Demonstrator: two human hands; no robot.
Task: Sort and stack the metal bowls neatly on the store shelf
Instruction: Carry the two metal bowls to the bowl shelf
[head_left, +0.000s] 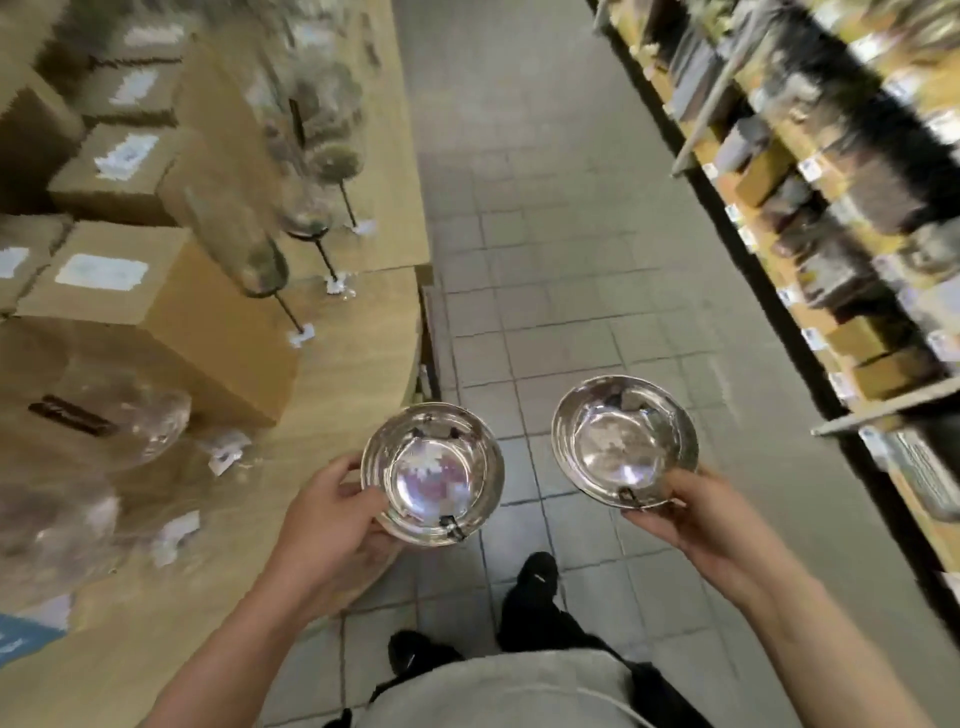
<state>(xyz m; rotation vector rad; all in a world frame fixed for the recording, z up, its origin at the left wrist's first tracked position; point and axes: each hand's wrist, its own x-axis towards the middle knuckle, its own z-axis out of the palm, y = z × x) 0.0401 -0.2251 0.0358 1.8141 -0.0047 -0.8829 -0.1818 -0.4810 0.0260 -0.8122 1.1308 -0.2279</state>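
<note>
I hold two shiny metal bowls over a tiled aisle floor. The left bowl (432, 472) is upright, gripped at its near-left rim by my left hand (332, 525). The right bowl (623, 441) is a little higher and tilted slightly toward me; my right hand (691, 512) pinches its near rim. A small dark tag or clip hangs at the near edge of each bowl. The bowls are apart, with a gap of floor between them.
A wooden display table (332, 374) at left carries cardboard boxes (156, 306), stemmed glasses (260, 260) and clear glass vessels with price tags. Store shelves (831, 234) packed with goods run along the right. The grey tiled aisle (545, 234) lies ahead; my shoes show below.
</note>
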